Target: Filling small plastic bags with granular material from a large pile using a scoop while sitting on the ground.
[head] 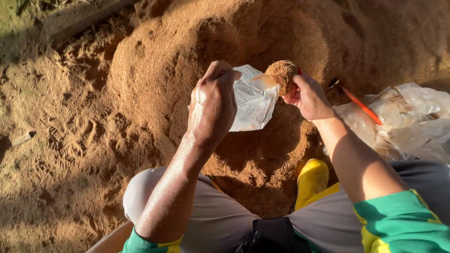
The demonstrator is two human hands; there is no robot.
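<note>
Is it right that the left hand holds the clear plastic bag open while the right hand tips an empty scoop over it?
Not quite. The head view shows the right hand tipping a scoop heaped with brown sawdust, not empty. The left hand does hold the clear plastic bag open.

sawdust heap [197, 42]: warm orange-brown, fine-grained, darker brown in shadow at far right
ground [51, 140]: same sandy brown, marked with tread prints on the left
plastic bag [253, 100]: clear, whitish sheen, brown dusting near its mouth
scoop load [282, 74]: heaped reddish-brown
tool handle [361, 107]: bright orange-red
bag pile [412, 122]: translucent, pale grey-white, right
boot [311, 180]: yellow
trousers [211, 215]: grey
sleeve [403, 225]: green with yellow trim, near right
left hand [213, 105]: speckled with pale dust
</note>
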